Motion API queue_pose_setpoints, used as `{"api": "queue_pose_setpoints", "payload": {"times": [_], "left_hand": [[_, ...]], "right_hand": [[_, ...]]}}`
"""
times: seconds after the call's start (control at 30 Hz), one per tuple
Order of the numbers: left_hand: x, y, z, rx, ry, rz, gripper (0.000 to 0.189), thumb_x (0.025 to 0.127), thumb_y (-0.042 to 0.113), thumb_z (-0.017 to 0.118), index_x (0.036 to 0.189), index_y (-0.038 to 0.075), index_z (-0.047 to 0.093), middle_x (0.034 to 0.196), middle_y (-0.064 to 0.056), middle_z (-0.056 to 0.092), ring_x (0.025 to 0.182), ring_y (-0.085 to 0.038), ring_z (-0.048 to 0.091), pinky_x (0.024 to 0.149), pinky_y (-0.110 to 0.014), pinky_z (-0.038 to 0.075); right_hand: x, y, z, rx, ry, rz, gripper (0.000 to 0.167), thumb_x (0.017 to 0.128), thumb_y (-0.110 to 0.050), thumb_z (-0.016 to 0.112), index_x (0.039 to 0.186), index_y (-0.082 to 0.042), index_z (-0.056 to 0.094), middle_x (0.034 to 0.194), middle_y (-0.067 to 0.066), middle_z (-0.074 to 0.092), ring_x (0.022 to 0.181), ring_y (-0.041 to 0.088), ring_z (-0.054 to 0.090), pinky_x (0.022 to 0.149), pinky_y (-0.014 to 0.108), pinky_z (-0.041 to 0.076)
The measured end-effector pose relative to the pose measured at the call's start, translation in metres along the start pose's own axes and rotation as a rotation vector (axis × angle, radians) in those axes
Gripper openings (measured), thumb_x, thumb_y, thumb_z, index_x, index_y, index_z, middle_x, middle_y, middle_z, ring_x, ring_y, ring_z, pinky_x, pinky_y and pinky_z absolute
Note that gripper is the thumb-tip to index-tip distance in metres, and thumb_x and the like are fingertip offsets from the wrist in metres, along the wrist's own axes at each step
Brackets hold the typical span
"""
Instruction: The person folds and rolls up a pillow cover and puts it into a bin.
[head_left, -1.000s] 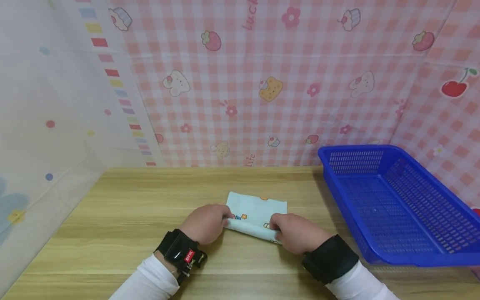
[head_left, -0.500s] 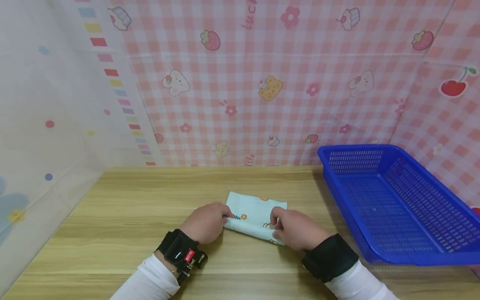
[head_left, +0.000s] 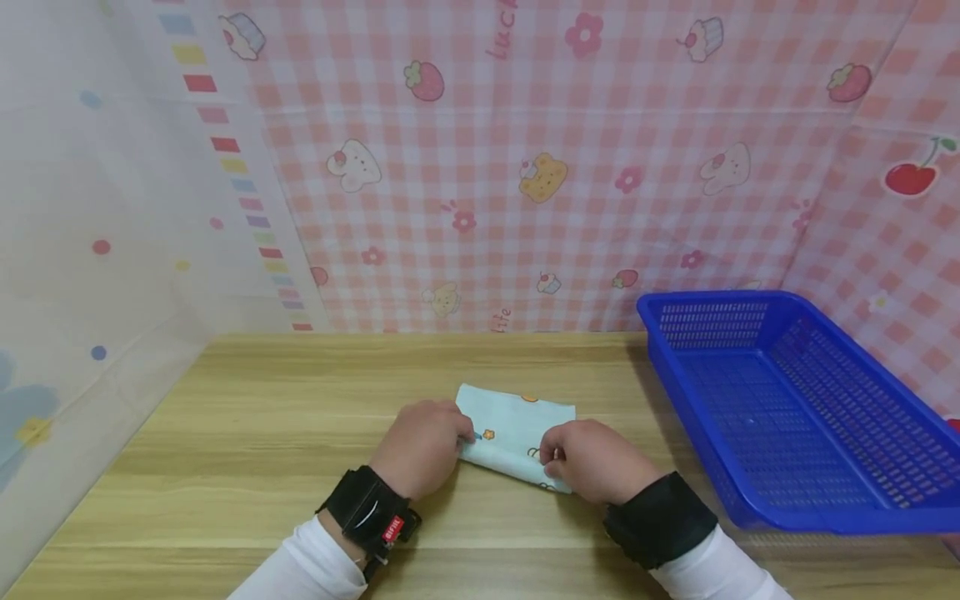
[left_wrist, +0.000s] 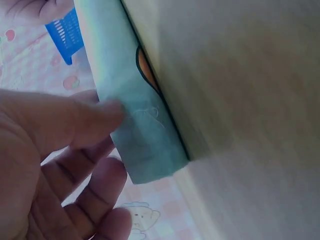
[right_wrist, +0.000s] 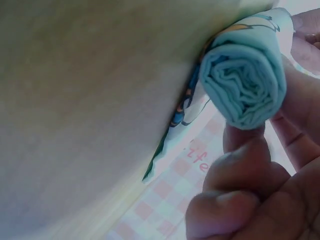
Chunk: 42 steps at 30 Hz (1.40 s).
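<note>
A light blue cloth (head_left: 510, 417) with small cartoon prints lies on the wooden table, its near edge wound into a roll. My left hand (head_left: 426, 446) holds the roll's left end; in the left wrist view its thumb lies on the cloth (left_wrist: 135, 100) and its fingers curl on the far side. At the other end, my right hand (head_left: 600, 458) pinches the roll between thumb and curled fingers. The right wrist view looks into the spiral end of the rolled cloth (right_wrist: 245, 85), with a flat part still stretching away along the table.
A blue plastic basket (head_left: 757, 408) with mesh sides stands on the right of the wooden table (head_left: 285, 400). Pink checked sheeting (head_left: 480, 167) with cartoon prints covers the back and right walls, and a pale sheet (head_left: 112, 208) hangs at the left.
My left hand has shifted slightly right and its thumb lies further over the roll. My right hand's fingers have moved a little on the roll's end. The cloth stays nearly in place.
</note>
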<state>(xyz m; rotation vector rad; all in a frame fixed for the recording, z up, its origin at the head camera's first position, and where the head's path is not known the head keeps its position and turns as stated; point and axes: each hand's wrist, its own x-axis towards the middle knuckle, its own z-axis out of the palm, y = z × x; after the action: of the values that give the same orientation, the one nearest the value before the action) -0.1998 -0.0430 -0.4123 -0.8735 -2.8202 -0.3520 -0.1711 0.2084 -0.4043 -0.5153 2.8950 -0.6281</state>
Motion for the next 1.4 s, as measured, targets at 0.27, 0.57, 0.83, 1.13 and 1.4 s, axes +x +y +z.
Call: {"api": "queue_pose_setpoints", "payload": {"times": [0.27, 0.57, 0.83, 1.13, 1.4], "left_hand": [[-0.002, 0.000, 0.002, 0.045, -0.016, 0.067, 0.011, 0.084, 0.014, 0.086, 0.094, 0.017, 0.083, 0.097, 0.004, 0.075, 0.089, -0.019, 0.066, 0.083, -0.038, 0.056], [-0.002, 0.002, 0.003, 0.077, -0.028, 0.084, 0.011, 0.085, 0.017, 0.086, 0.094, 0.018, 0.081, 0.094, 0.004, 0.074, 0.090, -0.020, 0.066, 0.082, -0.040, 0.056], [0.000, 0.003, 0.005, 0.099, -0.007, 0.080, 0.011, 0.084, 0.007, 0.079, 0.088, 0.018, 0.079, 0.088, 0.003, 0.071, 0.082, -0.019, 0.062, 0.074, -0.036, 0.053], [0.000, 0.005, 0.003, 0.099, -0.011, 0.058, 0.013, 0.088, 0.005, 0.073, 0.094, 0.015, 0.080, 0.094, 0.001, 0.075, 0.087, -0.020, 0.065, 0.080, -0.038, 0.056], [-0.001, 0.005, 0.003, 0.067, -0.062, 0.011, 0.024, 0.091, 0.000, 0.066, 0.106, 0.015, 0.079, 0.108, -0.002, 0.076, 0.098, -0.023, 0.065, 0.088, -0.042, 0.057]], "right_hand": [[-0.001, -0.007, 0.001, -0.093, 0.063, -0.130, 0.015, 0.088, -0.004, 0.079, 0.085, -0.017, 0.073, 0.082, -0.006, 0.070, 0.078, 0.012, 0.061, 0.074, 0.034, 0.054], [-0.006, -0.018, 0.004, -0.198, 0.063, -0.198, 0.018, 0.078, -0.001, 0.082, 0.077, -0.015, 0.070, 0.073, -0.007, 0.060, 0.068, 0.011, 0.050, 0.066, 0.032, 0.047], [-0.006, -0.018, 0.009, -0.179, 0.023, -0.160, 0.029, 0.078, 0.000, 0.085, 0.090, -0.012, 0.062, 0.087, -0.003, 0.062, 0.079, 0.014, 0.054, 0.076, 0.037, 0.052], [-0.001, -0.006, 0.006, -0.051, -0.027, -0.180, 0.021, 0.085, 0.003, 0.074, 0.094, -0.012, 0.062, 0.091, -0.002, 0.065, 0.084, 0.013, 0.058, 0.080, 0.037, 0.054], [0.006, 0.009, 0.002, 0.068, -0.122, -0.167, 0.014, 0.093, -0.005, 0.070, 0.097, -0.015, 0.061, 0.088, -0.006, 0.060, 0.081, 0.010, 0.054, 0.075, 0.030, 0.047]]}}
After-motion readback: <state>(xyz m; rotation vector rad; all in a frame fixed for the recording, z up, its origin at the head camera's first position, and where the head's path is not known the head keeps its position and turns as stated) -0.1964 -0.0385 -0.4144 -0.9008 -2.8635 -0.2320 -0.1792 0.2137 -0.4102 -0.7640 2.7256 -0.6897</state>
